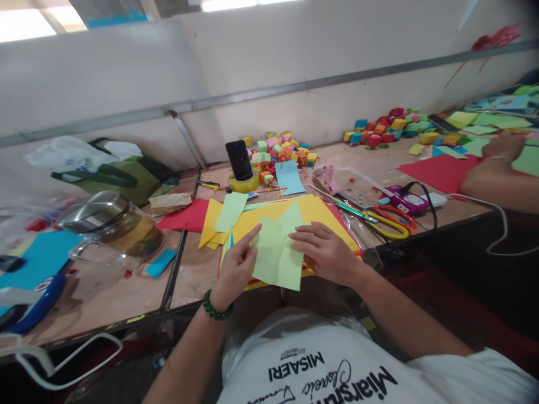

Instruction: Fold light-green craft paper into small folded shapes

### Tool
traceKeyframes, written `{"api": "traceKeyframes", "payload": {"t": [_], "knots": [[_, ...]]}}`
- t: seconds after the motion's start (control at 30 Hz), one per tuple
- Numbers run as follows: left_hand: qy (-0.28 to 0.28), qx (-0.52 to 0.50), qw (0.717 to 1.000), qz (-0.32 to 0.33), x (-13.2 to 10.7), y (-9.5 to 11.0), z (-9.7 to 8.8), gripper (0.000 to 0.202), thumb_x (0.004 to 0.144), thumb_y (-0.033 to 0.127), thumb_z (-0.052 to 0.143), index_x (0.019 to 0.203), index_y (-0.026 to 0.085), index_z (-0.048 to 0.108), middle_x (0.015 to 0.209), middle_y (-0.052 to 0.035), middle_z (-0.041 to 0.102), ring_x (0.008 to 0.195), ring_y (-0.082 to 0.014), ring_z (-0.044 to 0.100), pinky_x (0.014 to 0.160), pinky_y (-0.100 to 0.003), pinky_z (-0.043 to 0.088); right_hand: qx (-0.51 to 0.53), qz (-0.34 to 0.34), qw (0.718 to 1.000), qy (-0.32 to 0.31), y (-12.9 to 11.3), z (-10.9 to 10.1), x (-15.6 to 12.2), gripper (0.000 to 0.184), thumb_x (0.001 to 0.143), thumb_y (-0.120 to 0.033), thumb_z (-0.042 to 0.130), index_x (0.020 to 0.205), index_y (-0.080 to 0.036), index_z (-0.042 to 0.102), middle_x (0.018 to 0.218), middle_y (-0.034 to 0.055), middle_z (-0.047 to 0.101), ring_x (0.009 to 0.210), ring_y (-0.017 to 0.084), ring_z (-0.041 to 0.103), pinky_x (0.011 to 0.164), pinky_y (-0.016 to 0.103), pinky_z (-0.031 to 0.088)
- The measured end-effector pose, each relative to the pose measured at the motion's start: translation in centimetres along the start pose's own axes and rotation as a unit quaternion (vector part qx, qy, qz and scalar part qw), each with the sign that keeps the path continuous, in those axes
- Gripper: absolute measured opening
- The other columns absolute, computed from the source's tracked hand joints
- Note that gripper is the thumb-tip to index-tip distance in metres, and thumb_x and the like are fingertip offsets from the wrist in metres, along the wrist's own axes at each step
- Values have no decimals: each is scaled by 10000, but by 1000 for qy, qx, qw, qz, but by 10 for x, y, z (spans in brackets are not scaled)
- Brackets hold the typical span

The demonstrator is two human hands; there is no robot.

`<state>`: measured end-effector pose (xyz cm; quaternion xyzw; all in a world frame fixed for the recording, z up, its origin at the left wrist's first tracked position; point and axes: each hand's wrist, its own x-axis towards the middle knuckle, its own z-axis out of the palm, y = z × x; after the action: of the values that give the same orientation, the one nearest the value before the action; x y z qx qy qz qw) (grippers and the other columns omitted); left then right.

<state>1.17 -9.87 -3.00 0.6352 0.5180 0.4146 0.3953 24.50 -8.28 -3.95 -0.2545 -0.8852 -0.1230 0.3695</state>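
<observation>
A creased sheet of pale green paper (275, 252) is held up between my two hands, over a stack of yellow paper (328, 216) at the table's front edge. My left hand (240, 258), with a green bead bracelet at the wrist, pinches the sheet's left edge between thumb and fingers. On the right side, my right hand (326, 252) grips it with the fingers in front and the thumb hidden behind. Another green piece of paper (231, 212) lies just beyond my left hand, on yellow folded pieces.
Scissors (385, 221) and a purple power strip (406, 200) lie to the right. A phone (239, 160) leans on a tape roll (245, 182) before piled paper cubes (280, 151). A glass teapot (122, 224) stands left. Far right is another person's hand (503, 147).
</observation>
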Motion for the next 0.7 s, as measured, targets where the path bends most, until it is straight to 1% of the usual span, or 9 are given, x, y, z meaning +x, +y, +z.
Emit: {"api": "traceKeyframes", "payload": {"t": [0.07, 0.13, 0.23, 0.3, 0.43, 0.5, 0.57, 0.63, 0.7], "knots": [[-19, 75, 996, 37, 1, -5, 3, 425, 830, 193, 456, 1205, 155, 653, 1038, -74, 718, 872, -165, 643, 759, -270, 524, -9, -7, 999, -40, -1, 5, -3, 261, 866, -70, 497, 1035, -185, 659, 1054, 66, 731, 1030, 218, 626, 909, 413, 487], [-23, 186, 979, 81, 0, -7, 4, 377, 821, 143, 454, 1096, 179, 710, 1117, -85, 704, 1013, -212, 635, 856, -335, 521, -4, 1, 998, -69, 0, 10, -7, 247, 835, -53, 517, 970, -180, 679, 1021, 64, 737, 1025, 228, 630, 925, 419, 468], [27, 368, 918, 142, -6, -6, 3, 300, 833, 127, 506, 1004, 215, 736, 1278, -114, 619, 1194, -293, 542, 985, -478, 434, 34, 41, 993, -109, 4, 13, -11, 259, 739, -5, 532, 882, -159, 683, 969, 81, 738, 939, 223, 648, 873, 392, 488], [30, 431, 885, 175, -12, -4, 2, 233, 862, 205, 551, 1018, 227, 723, 1319, -120, 589, 1221, -316, 506, 1018, -540, 362, 76, 68, 986, -135, 6, 13, -11, 298, 694, 16, 527, 893, -149, 676, 939, 85, 734, 866, 206, 647, 798, 348, 513], [-74, 427, 874, 220, -21, -1, 2, 405, 785, 435, 686, 1139, 239, 661, 1177, -90, 676, 1077, -284, 564, 968, -489, 370, 129, 103, 974, -154, 10, 16, -9, 432, 667, 64, 486, 990, -156, 673, 939, 78, 727, 868, 197, 630, 754, 314, 528], [-74, 431, 875, 210, -22, -1, 2, 339, 788, 383, 691, 1101, 252, 673, 1139, -71, 692, 1072, -286, 559, 970, -503, 343, 145, 107, 971, -155, 14, 18, -8, 435, 676, 78, 462, 961, -159, 690, 940, 74, 730, 882, 197, 629, 769, 316, 532], [-66, 437, 876, 196, -20, -1, 2, 236, 820, 260, 644, 1052, 271, 686, 1149, -51, 687, 1100, -285, 543, 1003, -544, 284, 160, 116, 968, -157, 17, 19, -7, 407, 705, 71, 452, 929, -158, 704, 933, 75, 733, 881, 198, 634, 776, 321, 536], [-81, 432, 877, 192, -18, -1, 0, 281, 825, 168, 593, 1066, 286, 678, 1157, -37, 680, 1097, -270, 543, 1028, -562, 242, 175, 129, 963, -159, 20, 19, -6, 372, 743, 46, 456, 920, -160, 710, 920, 76, 733, 872, 198, 638, 776, 327, 539], [-101, 421, 880, 196, -15, -1, -1, 324, 821, 112, 543, 1062, 280, 679, 1104, -35, 691, 1045, -245, 562, 1015, -529, 271, 195, 137, 958, -159, 21, 17, -6, 337, 777, 15, 465, 913, -171, 711, 907, 70, 731, 869, 194, 642, 785, 330, 537]]}}
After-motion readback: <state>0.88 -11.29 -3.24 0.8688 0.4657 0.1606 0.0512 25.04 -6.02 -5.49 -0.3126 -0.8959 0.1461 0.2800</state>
